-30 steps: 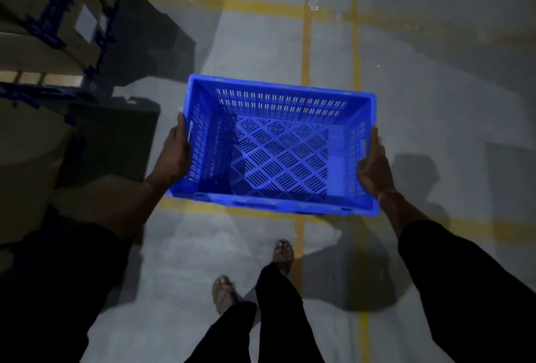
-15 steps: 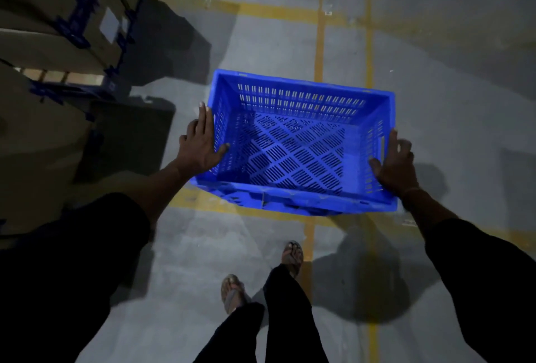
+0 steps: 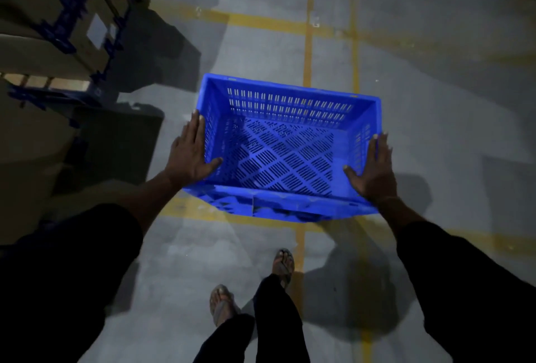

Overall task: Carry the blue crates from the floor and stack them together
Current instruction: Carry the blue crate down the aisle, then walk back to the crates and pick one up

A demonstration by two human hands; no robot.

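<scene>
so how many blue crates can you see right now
1. The blue slotted plastic crate is held above the grey floor between the left hand and right hand. Others may lie outside the view.

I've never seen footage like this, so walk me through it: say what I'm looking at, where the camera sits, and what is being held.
No machine here: a person wears a camera on the head, looking down at their own hands. The left hand and right hand press flat against the short sides of an empty blue slotted plastic crate, thumbs hooked inside, carrying it above the grey concrete floor with yellow painted lines. Sandalled feet show below. Brown cardboard boxes stand at left.
</scene>
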